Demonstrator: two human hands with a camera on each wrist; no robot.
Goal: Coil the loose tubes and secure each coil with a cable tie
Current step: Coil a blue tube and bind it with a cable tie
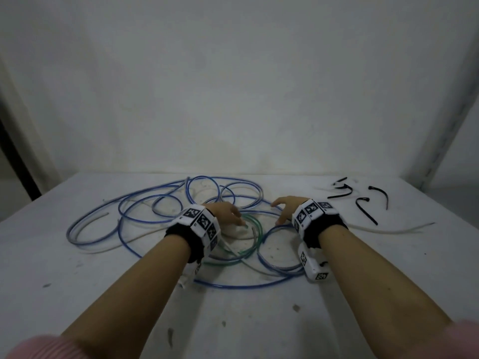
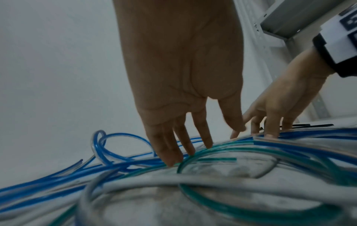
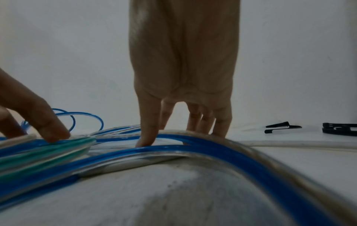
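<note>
Blue tubes (image 1: 160, 200), a green tube (image 1: 252, 244) and a whitish clear tube (image 1: 388, 230) lie tangled in loose loops on the white table (image 1: 233, 320). My left hand (image 1: 239, 220) reaches into the middle of the tangle. In the left wrist view its straight fingers (image 2: 170, 156) touch the green tube (image 2: 218, 159). My right hand (image 1: 278, 212) is just to the right, with fingers (image 3: 146, 134) pointing down onto a blue tube (image 3: 173, 149) and a clear one. Neither hand grips anything. Several black cable ties (image 1: 365, 208) lie loose at the right rear.
A white wall (image 1: 233, 86) closes the table's far edge. A grey metal shelf post (image 1: 440, 141) rises at the right rear corner. Bare, stained table surface lies in front of the tangle.
</note>
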